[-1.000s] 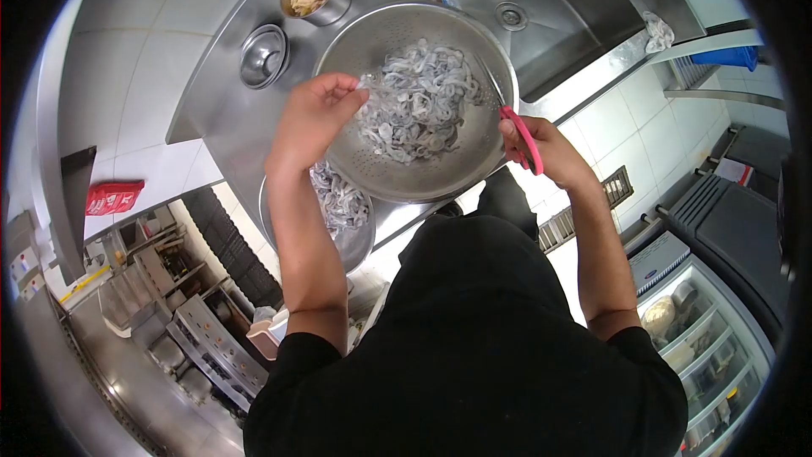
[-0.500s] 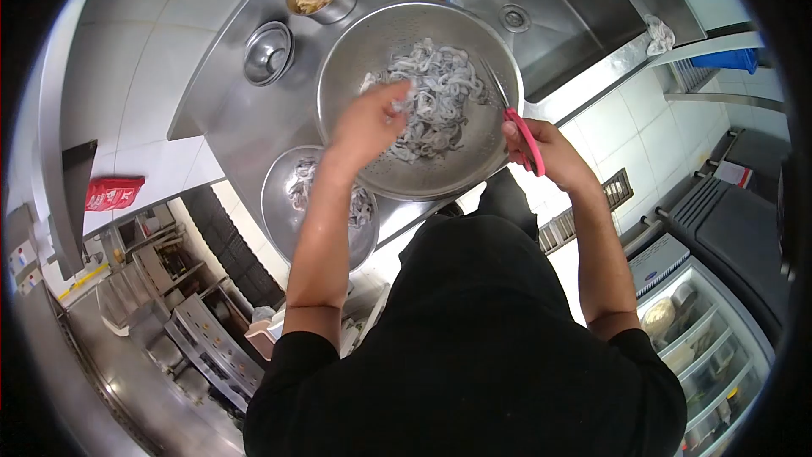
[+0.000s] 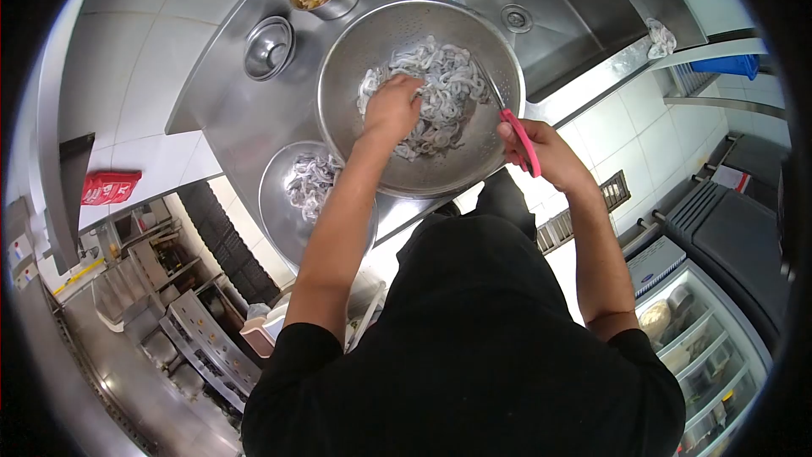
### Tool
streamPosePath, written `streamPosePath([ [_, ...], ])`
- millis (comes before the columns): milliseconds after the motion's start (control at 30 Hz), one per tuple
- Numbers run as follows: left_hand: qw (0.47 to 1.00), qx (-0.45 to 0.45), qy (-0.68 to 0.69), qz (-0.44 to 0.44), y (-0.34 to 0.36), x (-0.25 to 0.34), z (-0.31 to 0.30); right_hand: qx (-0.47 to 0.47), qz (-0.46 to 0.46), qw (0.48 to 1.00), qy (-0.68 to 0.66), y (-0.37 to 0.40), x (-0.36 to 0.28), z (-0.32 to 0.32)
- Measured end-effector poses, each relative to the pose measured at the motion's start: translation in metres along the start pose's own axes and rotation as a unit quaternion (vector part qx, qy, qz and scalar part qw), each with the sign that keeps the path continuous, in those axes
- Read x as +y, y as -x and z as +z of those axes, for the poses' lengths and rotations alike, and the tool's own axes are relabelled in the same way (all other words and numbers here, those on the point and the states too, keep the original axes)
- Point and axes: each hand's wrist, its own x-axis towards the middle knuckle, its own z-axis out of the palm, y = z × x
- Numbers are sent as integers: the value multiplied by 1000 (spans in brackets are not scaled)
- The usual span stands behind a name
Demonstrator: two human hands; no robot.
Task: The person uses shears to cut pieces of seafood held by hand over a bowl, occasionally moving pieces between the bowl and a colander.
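A large perforated steel colander holds a heap of grey-white, slippery pieces that look like squid. My left hand is down at the left side of this heap, touching it, with the thumb apart from the fingers; the fingertips are partly lost among the pieces. Over the colander's right side, my right hand grips scissors by their red handles. Their metal blades point up and away, beside the heap. A second steel bowl, with more greyish pieces, stands at lower left, partly covered by my left forearm.
A steel pot of pale yellow slices and stacked small bowls stand on the steel counter. A sink lies right of the colander. A glass-topped fridge is at lower right.
My left hand has moved up and right from the colander's left side onto the heap, uncovering more of the second bowl's contents. My right hand and the scissors have barely moved.
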Motion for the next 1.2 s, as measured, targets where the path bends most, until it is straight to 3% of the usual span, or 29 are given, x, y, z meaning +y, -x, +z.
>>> streamPosePath([
  [100,998,-28,-46,19,-7,-8,26,-2,-1,1000,-2,-3,4,1],
  [200,995,-69,-70,-22,-10,-4,24,-5,-1,1000,-4,-2,7,0],
  [300,987,-130,3,-91,-8,-4,11,-1,-4,1000,-4,-1,16,-5],
  [400,979,-126,110,-112,-4,-19,0,-2,0,1000,-4,-1,20,-7],
  [500,970,-176,106,-129,-1,-5,-40,9,-2,1000,-1,0,17,-7],
  [600,975,-218,16,32,22,-14,-38,1,-4,1000,8,-4,16,-7],
  [700,969,-235,11,81,42,-23,-20,9,-11,1000,26,-6,11,-5],
  [800,951,-306,-13,-44,28,-20,-20,21,-8,999,28,-7,11,-3],
  [900,986,-152,4,-75,14,-14,-15,12,4,1000,27,-9,12,-1],
  [1200,985,-123,-86,-84,2,-8,26,1,2,1000,19,-3,11,3],
])
